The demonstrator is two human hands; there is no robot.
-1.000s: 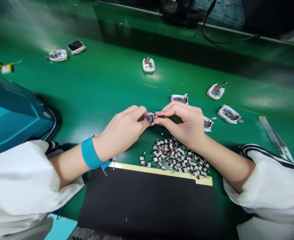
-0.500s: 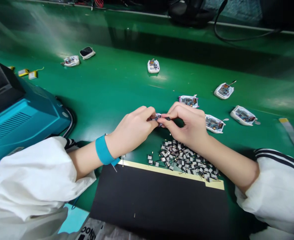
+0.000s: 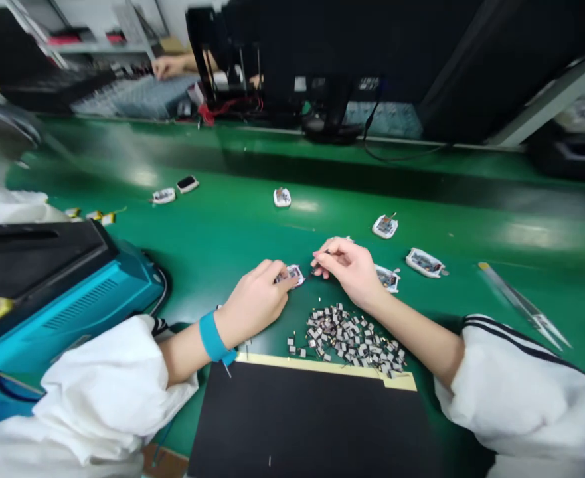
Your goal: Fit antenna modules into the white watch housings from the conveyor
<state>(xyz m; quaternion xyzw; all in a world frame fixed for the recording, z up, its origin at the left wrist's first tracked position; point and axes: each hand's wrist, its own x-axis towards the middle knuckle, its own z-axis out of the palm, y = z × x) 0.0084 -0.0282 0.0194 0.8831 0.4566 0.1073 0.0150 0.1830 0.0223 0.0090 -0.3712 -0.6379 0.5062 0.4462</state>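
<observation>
My left hand [image 3: 255, 295], with a teal band at the wrist, grips an open watch case [image 3: 295, 274] whose circuit board faces up. Just to its right, my right hand [image 3: 349, 265] pinches a small dark part [image 3: 314, 270], partly covered by the fingers; its exact kind is unclear. A narrow gap separates that part from the case. Below the hands lies a loose pile of small grey-and-black components [image 3: 354, 338] with short leads. Another open watch case [image 3: 388, 279] rests beside my right wrist, partly hidden.
More open watch cases [image 3: 384, 226] are spread over the green bench [image 3: 212, 232]. Tweezers [image 3: 526, 302] lie at right, a teal machine [image 3: 80, 292] stands at left. A black sheet [image 3: 312, 418] lies in front. Across the bench is another person's hand [image 3: 170, 66].
My view has tilted up, showing more behind the bench. My hands, together at the watch case before, are now apart, the right one drawn away with the small dark part.
</observation>
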